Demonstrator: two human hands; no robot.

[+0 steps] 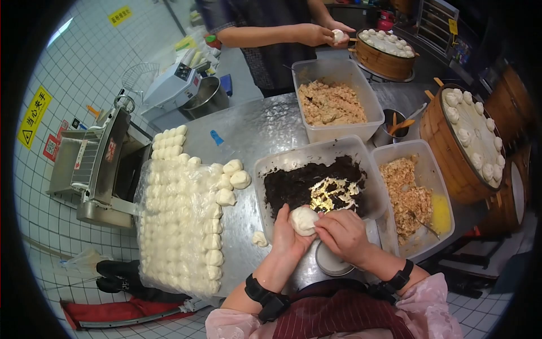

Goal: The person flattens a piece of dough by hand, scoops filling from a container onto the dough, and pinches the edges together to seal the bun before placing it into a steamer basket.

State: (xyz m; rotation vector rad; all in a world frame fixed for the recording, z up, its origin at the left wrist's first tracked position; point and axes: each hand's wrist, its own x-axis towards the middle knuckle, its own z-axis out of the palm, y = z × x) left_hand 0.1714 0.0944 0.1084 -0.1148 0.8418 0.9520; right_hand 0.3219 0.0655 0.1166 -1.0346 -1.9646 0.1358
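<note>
Nearest: striped dark-red apron [344, 316], just below the fingers. Steel table [248, 133] spreads beyond and to both sides of them. Past its far edge, a co-worker [271, 51] holds a small white bun [338, 36]. Left of the fingers: rows of dough balls [178, 226], mostly under clear plastic. Far right: bamboo steamer [446, 152] of pleated buns. Directly beyond the fingertips: tub of dark filling [293, 183], smeared pale and yellowish at one side. Right of them: tub of reddish filling [403, 195], yellow mound inside. Left hand [289, 240] cups the dough piece [304, 221], thumb along its side; right hand [343, 233] pinches its edge between thumb and forefinger. Dough piece sits between the hands, at the dark tub's near edge. Left of the left hand: loose dough lump [259, 239].
</note>
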